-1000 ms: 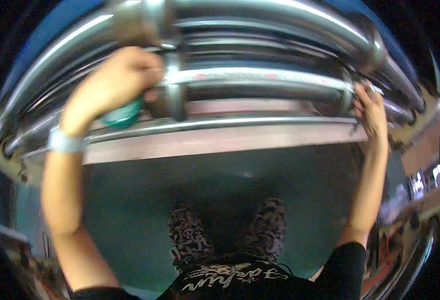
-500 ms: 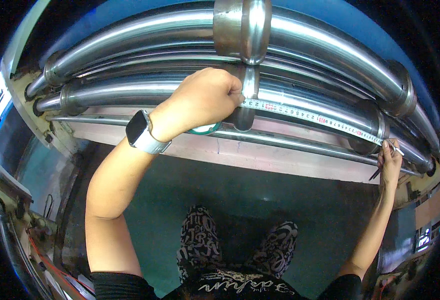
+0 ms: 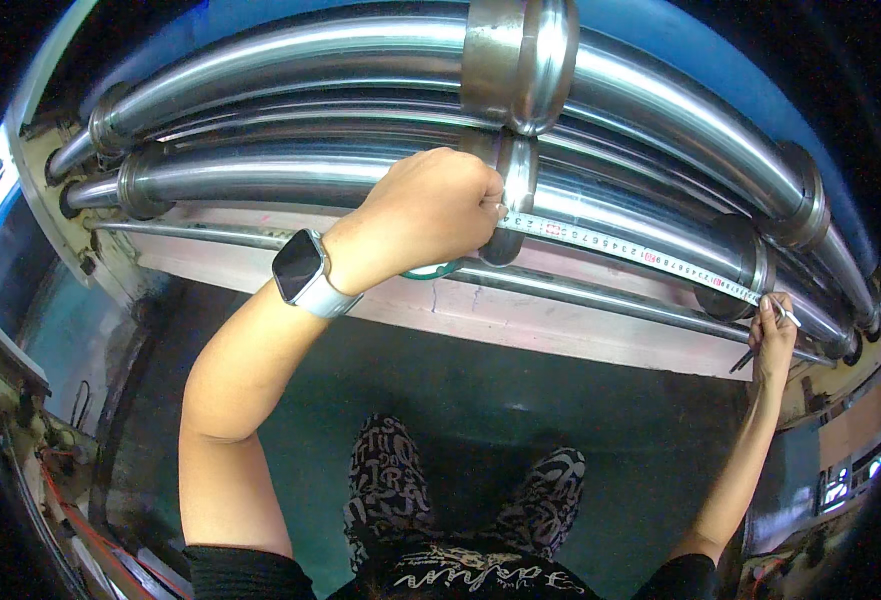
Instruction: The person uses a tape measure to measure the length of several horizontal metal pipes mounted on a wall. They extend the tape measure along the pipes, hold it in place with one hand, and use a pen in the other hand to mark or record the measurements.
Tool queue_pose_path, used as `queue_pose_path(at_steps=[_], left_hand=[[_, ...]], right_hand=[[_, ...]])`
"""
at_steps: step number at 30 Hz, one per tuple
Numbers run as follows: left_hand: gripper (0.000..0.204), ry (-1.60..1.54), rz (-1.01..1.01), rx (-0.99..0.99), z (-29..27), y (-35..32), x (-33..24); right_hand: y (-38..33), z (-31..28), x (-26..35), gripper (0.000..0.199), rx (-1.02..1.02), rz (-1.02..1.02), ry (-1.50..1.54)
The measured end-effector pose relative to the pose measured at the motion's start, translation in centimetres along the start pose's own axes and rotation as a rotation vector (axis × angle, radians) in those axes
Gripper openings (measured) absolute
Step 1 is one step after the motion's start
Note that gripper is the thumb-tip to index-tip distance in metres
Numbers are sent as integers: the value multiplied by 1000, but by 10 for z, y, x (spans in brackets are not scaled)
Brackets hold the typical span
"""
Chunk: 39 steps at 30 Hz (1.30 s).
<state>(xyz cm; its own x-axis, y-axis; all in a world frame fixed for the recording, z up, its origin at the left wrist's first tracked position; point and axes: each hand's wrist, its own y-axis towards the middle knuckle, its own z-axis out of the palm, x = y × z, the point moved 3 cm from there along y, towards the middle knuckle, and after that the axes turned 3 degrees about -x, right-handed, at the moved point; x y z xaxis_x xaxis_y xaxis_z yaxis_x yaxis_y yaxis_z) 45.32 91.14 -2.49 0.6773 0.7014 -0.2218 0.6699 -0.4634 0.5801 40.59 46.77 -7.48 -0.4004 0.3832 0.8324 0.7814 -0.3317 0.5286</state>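
A white tape measure blade (image 3: 605, 243) with black and red markings stretches along the front metal roller (image 3: 610, 203). My left hand (image 3: 438, 200) is closed on the blade near the roller's middle collar (image 3: 520, 175). Below that hand a green-and-white rounded edge (image 3: 434, 270) shows, perhaps the tape case; the rest is hidden. My right hand (image 3: 775, 328) pinches the blade's far right end beside the right collar (image 3: 755, 262). A thin dark tool (image 3: 743, 358) sticks out below the right fingers; its kind is unclear.
A thicker shiny roller (image 3: 310, 55) with a wide middle collar (image 3: 495, 60) lies behind. In front runs a thin metal rod (image 3: 580, 292) above a pale pink beam (image 3: 520, 322). Machine side frames stand left and right, and red cables (image 3: 80, 520) lie at lower left.
The view has shifted slightly, so the rollers' middle collars appear further right. Both hands keep their hold on the tape, which stays stretched along the front roller.
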Motion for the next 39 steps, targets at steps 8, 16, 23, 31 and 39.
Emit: queue_pose_path(at_steps=[8, 16, 23, 31, 39], left_hand=[[17, 33, 17, -16, -6, 0, 0], [21, 58, 111, -60, -2, -1, 7], [20, -105, -238, 81, -10, -7, 3], [21, -103, -265, 100, -7, -5, 2], [20, -154, -235, 75, -2, -4, 4]], right_hand=[[-3, 4, 3, 12, -31, 2, 13], [-11, 0, -15, 10, -282, 25, -30], [-45, 44, -48, 28, -284, 171, 409], [-34, 76, -74, 57, -10, 356, 840], [-25, 87, -87, 74, 9, 318, 1013]])
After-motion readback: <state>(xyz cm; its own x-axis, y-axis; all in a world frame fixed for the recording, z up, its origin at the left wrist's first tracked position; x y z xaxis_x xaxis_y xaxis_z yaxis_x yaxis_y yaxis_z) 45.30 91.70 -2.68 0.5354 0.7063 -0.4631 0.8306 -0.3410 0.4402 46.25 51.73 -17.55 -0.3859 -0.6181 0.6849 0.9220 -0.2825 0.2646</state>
